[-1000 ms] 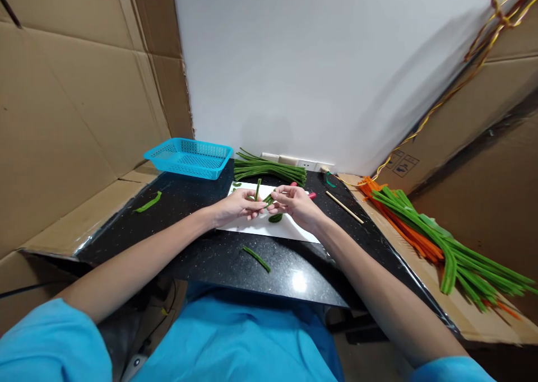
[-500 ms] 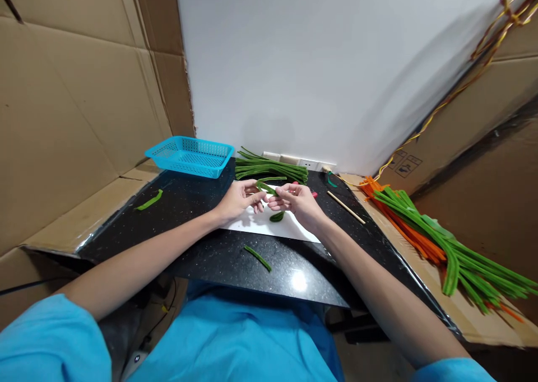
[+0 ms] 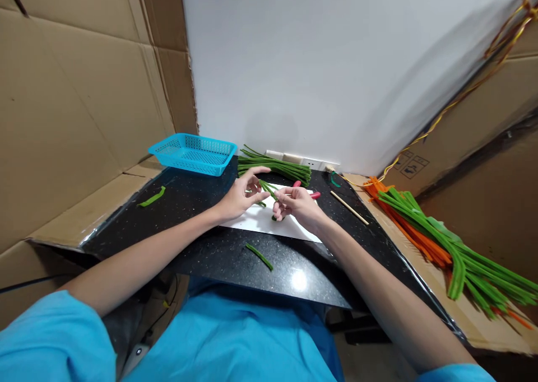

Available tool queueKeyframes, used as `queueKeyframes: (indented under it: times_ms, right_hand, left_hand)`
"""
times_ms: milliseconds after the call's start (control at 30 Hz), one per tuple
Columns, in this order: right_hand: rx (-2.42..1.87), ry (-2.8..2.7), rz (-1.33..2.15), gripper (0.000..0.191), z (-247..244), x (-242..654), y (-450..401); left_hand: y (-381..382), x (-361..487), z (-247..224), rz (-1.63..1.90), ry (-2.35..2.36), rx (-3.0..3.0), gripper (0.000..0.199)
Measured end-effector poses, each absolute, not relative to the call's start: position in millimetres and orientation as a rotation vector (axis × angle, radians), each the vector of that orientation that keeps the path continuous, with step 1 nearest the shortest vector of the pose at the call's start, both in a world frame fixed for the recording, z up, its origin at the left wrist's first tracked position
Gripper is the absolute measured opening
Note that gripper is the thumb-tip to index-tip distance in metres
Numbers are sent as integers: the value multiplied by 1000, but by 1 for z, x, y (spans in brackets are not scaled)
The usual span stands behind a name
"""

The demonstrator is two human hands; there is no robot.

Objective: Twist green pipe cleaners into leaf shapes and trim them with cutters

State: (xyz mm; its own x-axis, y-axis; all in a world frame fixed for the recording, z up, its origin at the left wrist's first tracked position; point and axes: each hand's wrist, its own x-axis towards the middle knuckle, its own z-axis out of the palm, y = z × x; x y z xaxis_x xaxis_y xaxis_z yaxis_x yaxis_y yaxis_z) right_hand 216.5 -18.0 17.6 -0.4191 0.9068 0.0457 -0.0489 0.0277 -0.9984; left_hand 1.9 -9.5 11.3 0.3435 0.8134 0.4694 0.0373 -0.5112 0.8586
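Above a white sheet on the black tabletop, my right hand pinches a bent green pipe cleaner between thumb and fingers. My left hand is just to the left, its thumb and index finger spread apart around the free end, apparently without gripping it. Another short green piece shows on the sheet under my left hand. A dark green coil lies below my right fingers, mostly hidden. Red-handled pliers or scissors lie behind my right hand, their working end covered.
A bundle of green pipe cleaners lies against the wall beside a blue basket. One short green piece lies near the front edge, a green strip at left. Rightward are a wooden stick and orange and green bundles.
My left fingers have opened off the pipe cleaner, while my right hand keeps its pinch. My right fingers now cover most of the coil on the sheet. The view has shifted slightly.
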Motion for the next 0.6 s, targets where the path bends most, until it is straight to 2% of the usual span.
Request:
queueKeyframes:
  times_ms: [67, 167, 367, 500, 600]
  right_hand:
    - [-905, -1564, 1479, 53, 20, 217, -20]
    - [-885, -1644, 1378, 51, 26, 217, -23]
    - [-864, -1706, 1123, 45, 30, 212, -30]
    - [-885, -1732, 1027, 46, 28, 211, -30]
    - [-904, -1735, 977, 50, 28, 212, -28]
  left_hand:
    - [-10, -1, 13, 1312, 840, 2053, 32]
    - [-10, -6, 16, 1332, 816, 2259, 19]
    - [-15, -8, 18, 1223, 785, 2369, 24]
    - [-21, 0, 20, 1291, 833, 2157, 17]
    - [-21, 6, 22, 1247, 800, 1925, 22]
